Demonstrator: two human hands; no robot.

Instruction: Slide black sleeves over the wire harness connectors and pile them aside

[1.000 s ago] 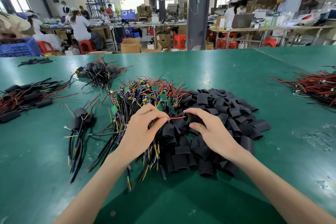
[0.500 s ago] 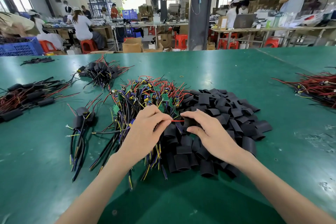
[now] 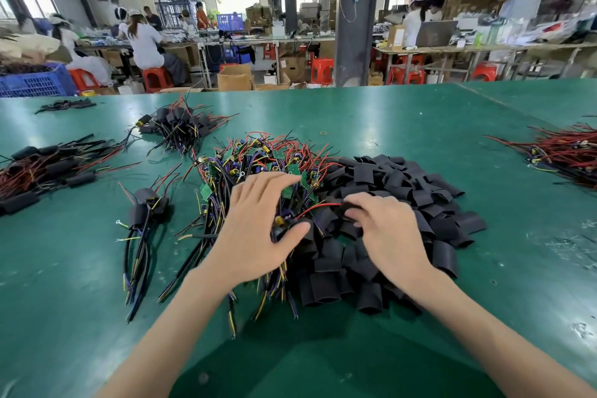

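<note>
– Black sleeve (image 3: 347,209) sits mid-worktop (image 3: 355,113), toward the near edge, pinched in the right hand's (image 3: 387,233) curled fingers, with a red wire (image 3: 315,207) reaching its mouth.
– And the left hand (image 3: 258,229)?
– Spread over the harness heap (image 3: 258,165). Gripping? I cannot tell.
– The risk?
– An unheld wire may buckle, or drag tangled neighbours along.

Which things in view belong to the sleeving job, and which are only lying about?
In the job: left hand, right hand gripping a black sleeve, sleeve pile, bare harness pile, sleeved harnesses.
Lying about: rubber band, blue crate, red stools.
</note>
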